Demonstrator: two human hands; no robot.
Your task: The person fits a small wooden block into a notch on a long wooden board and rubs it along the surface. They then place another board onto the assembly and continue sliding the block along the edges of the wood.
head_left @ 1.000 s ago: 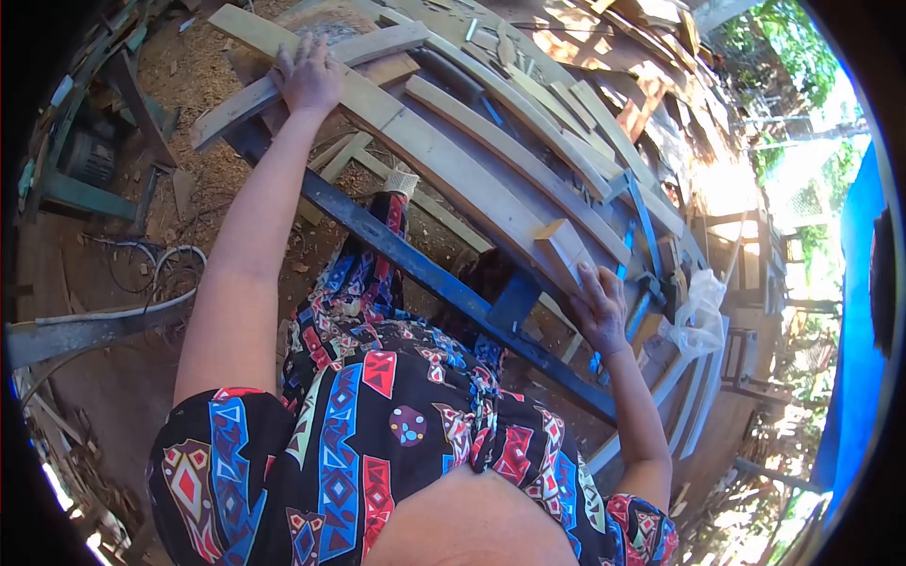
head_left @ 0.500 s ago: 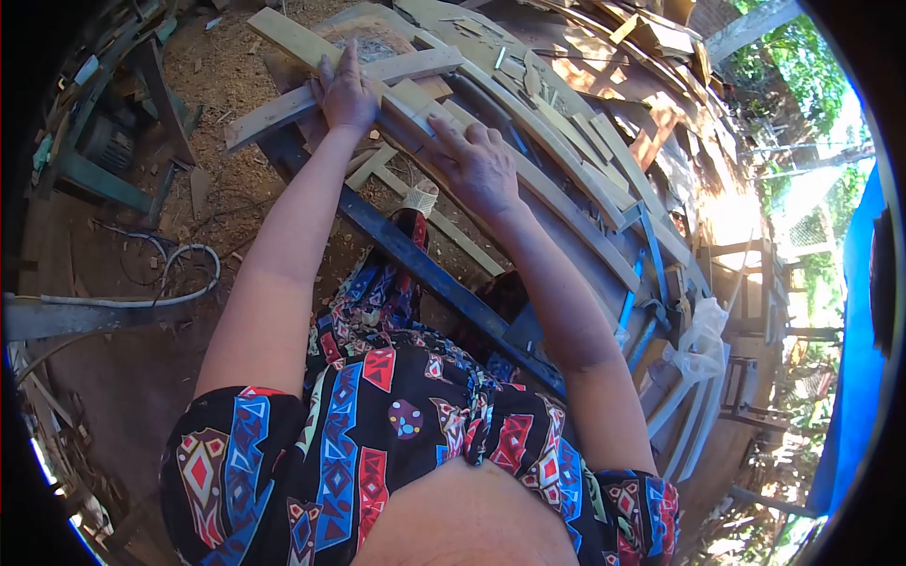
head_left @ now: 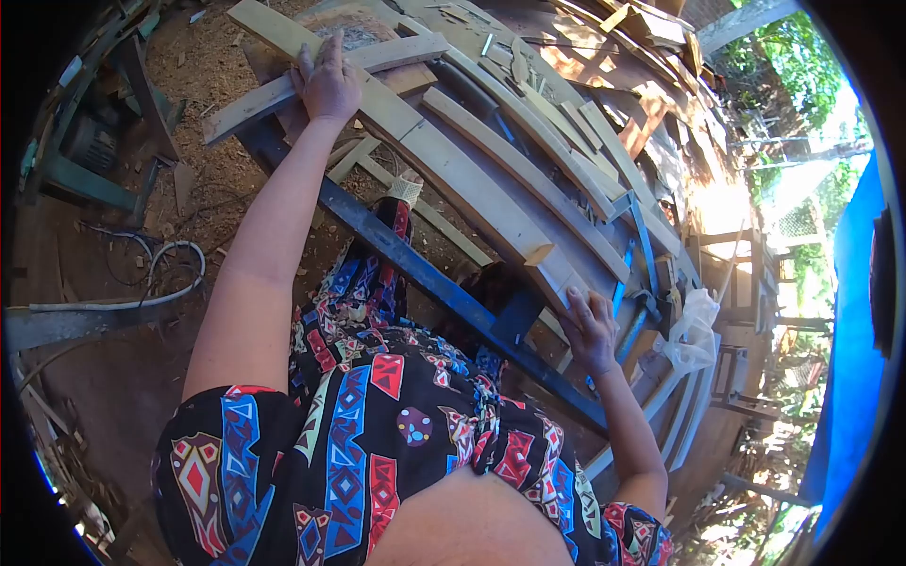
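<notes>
Wooden block (head_left: 553, 274) juts beyond the right hand (head_left: 591, 334) gripping it, left hand (head_left: 330, 88) outspread on crossed boards (head_left: 401, 53).

From here I see a long, pale plank (head_left: 462, 186) lying slantwise, a shorter board (head_left: 253, 106) crossing it near its upper end, and a small squared block (head_left: 551, 274) lying lengthwise along its lower end.

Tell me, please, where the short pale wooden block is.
The block is right of centre in the head view, touching the right hand, by the long pale wooden board.
</notes>
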